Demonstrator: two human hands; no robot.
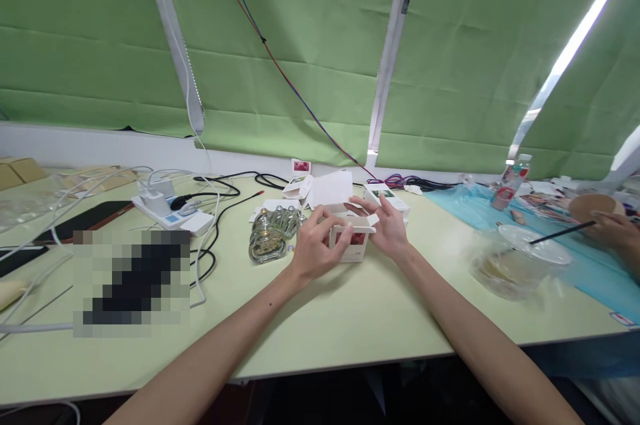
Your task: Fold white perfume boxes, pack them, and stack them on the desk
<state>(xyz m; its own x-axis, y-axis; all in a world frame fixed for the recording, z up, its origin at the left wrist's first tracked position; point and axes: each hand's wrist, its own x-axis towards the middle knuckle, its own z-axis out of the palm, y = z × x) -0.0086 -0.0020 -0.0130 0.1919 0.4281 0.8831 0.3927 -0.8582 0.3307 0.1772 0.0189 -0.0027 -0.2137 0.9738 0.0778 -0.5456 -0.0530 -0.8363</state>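
Observation:
A small white carton (354,253) with a pink-red printed panel stands on the table before me, its top flaps up. My left hand (317,245) grips it from the left, the thumb across the front and the fingers over the top edge. At its right side is my right hand (387,226), fingers stretched out and apart by the raised flaps. Whether that hand presses on the card I cannot tell. Left of the carton stand several clear glass bottles (267,243) with gold or silvery tops. The carton's inside is hidden from me.
Behind my hands lie more white cartons (385,197) and a white sheet (330,190). A power strip (165,212) with cables is on the left. To the right are a clear plastic tub (510,272), a bottle (511,182), a blue sheet (565,272) and another person's hand (607,232).

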